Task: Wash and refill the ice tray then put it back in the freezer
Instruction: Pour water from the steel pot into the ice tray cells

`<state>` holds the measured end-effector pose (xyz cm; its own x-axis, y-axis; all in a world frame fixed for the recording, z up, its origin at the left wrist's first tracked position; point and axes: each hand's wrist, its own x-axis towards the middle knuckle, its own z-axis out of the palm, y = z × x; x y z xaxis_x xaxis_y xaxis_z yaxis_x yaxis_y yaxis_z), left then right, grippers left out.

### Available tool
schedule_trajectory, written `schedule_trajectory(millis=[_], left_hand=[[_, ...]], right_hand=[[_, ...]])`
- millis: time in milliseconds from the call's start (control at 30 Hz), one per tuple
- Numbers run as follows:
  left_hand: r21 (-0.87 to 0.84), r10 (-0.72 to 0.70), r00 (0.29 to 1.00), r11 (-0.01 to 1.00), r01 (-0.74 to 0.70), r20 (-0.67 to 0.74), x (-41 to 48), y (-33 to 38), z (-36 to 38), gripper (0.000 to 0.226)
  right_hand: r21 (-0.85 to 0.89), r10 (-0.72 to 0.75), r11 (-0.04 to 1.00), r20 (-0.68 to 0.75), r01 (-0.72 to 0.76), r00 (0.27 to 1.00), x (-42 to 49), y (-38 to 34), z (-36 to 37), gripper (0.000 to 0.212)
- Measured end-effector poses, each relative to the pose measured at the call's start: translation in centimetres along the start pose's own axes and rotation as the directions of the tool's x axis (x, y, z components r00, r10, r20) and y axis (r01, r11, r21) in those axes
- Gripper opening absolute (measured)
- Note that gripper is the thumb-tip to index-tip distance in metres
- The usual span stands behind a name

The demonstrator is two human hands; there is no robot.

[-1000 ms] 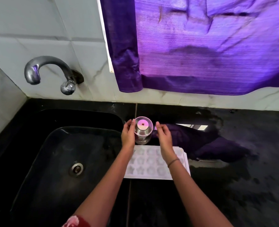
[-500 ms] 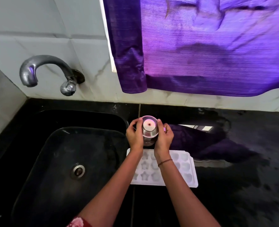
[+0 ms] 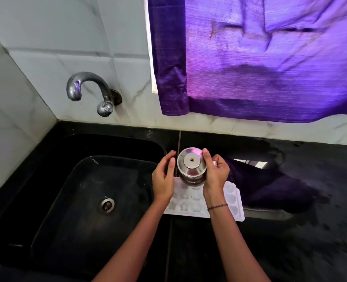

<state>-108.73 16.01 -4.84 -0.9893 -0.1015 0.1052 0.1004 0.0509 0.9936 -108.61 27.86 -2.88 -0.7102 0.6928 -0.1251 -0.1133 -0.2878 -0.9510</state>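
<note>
Our right hand [image 3: 216,174] grips a steel vessel [image 3: 192,166], thumb hooked over its far rim and fingers curled round its right side. Our left hand [image 3: 164,178] sits just beside the vessel's left side with its fingers relaxed and only slightly bent. We cannot tell whether they touch the metal. The vessel's flat round face, with a small disc at its centre, is turned up towards us. It covers the far edge of the white ice tray [image 3: 232,200], and we cannot tell whether it is lifted or standing.

The tray lies flat on the black countertop [image 3: 290,241], just right of the black sink [image 3: 83,180], showing star-shaped and rounded cavities between our wrists. A thin bracelet [image 3: 217,206] circles our right wrist. A curved steel tap [image 3: 91,88] projects from the white tiled wall [image 3: 46,37] over the sink, and a purple curtain [image 3: 249,58] hangs above the counter.
</note>
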Motion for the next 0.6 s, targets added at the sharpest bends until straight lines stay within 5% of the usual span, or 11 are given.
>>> schedule_trajectory(millis=[133, 233, 333, 600], left_hand=[[0.582, 0.022, 0.992, 0.808, -0.093, 0.127, -2.0, -3.8, -3.6, 0.046], [0.788, -0.080, 0.961, 0.593, -0.167, 0.263, -3.2, -5.8, -5.0, 0.065], [0.856, -0.111, 0.946, 0.468, -0.220, 0.304, -3.8, -6.5, -5.4, 0.081], [0.884, -0.078, 0.929, 0.347, -0.314, 0.361, -3.7, -6.2, -5.2, 0.073]], right_hand=[[-0.088, -0.034, 0.996, -0.006, 0.033, 0.999, -0.9, -0.6, -1.0, 0.050], [-0.181, -0.085, 0.980, 0.007, 0.085, 0.996, -1.4, -0.8, -1.4, 0.049], [-0.248, -0.126, 0.961, 0.019, 0.126, 0.992, -1.7, -0.9, -1.7, 0.051], [-0.384, -0.210, 0.898, 0.061, 0.217, 0.976, -1.8, -1.4, -1.4, 0.055]])
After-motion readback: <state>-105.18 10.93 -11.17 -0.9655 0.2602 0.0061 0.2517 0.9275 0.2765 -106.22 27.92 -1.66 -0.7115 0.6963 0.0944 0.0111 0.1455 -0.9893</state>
